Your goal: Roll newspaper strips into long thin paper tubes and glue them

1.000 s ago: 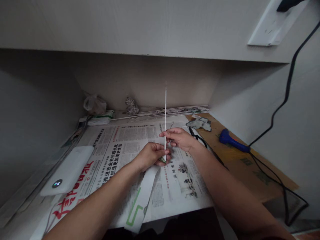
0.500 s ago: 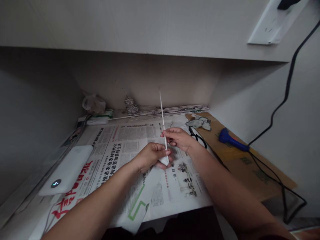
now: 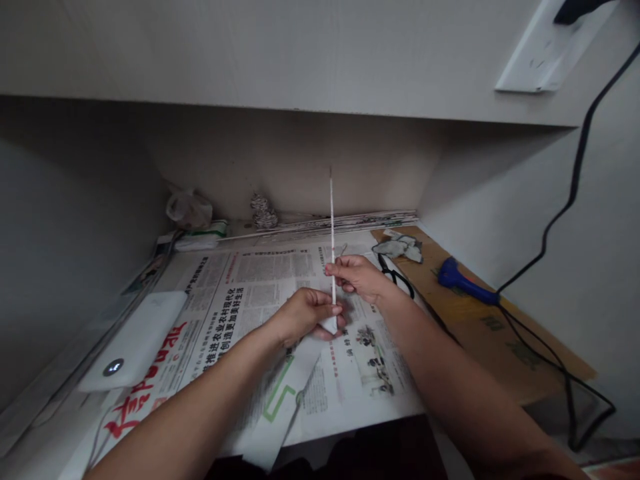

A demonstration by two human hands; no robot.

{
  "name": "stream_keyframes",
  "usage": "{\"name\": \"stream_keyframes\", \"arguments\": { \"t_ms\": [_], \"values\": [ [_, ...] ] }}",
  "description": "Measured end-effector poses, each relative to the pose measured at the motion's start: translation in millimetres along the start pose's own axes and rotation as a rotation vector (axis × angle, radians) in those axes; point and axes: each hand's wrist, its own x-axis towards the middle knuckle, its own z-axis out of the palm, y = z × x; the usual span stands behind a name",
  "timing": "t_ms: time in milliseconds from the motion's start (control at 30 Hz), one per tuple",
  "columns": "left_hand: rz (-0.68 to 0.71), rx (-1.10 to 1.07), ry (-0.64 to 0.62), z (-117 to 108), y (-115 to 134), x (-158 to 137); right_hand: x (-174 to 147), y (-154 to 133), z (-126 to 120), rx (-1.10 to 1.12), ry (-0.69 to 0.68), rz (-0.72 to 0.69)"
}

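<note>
A thin, pale paper tube (image 3: 333, 227) stands nearly upright between my hands, with a dark thin tip at its top. My left hand (image 3: 305, 313) pinches its lower end, where a white paper strip (image 3: 287, 400) with a green mark joins it. From there the strip hangs down under my left wrist toward the front edge. Higher up, the fingers of my right hand (image 3: 357, 275) are closed round the tube. Whether a rod runs inside the tube is hidden.
Newspaper (image 3: 260, 267) covers the surface. A white power bank (image 3: 135, 340) lies at left. Thin paper sticks (image 3: 370, 219), a plastic bag (image 3: 189, 208) and a coiled paper piece (image 3: 263, 211) are along the back. At right, a blue glue gun (image 3: 465, 280) with black cable rests on cardboard (image 3: 530, 347).
The tube has swung from a slight left lean to nearly upright, its tip moving right. The hanging strip has shifted a little to the right. Both hands keep their grip.
</note>
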Motion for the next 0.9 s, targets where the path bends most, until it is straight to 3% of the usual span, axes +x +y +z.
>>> {"name": "stream_keyframes", "arguments": {
  "t_ms": [133,300,433,567,733,900],
  "values": [
    [0.001,-0.003,0.017,-1.1,-0.6,0.6,-2.9,-3.6,-3.4,-0.053,-0.168,0.020],
    [0.024,0.020,-0.006,-1.8,-2.1,0.7,-3.0,-5.1,-4.4,-0.036,-0.043,0.010],
    [0.025,0.023,0.002,-1.8,-2.7,1.0,-3.8,-7.0,-3.2,-0.090,-0.141,0.027],
    [0.037,0.040,-0.018,-1.9,-2.8,0.7,-4.9,-8.0,-2.1,-0.107,-0.033,0.012],
    [0.034,0.023,-0.018,-2.4,-2.4,0.3,-3.7,-3.8,-3.9,-0.101,-0.211,0.042],
    [0.045,0.029,-0.023,-2.8,-3.0,0.6,2.5,3.5,-4.2,-0.027,-0.052,0.008]
  ]
}}
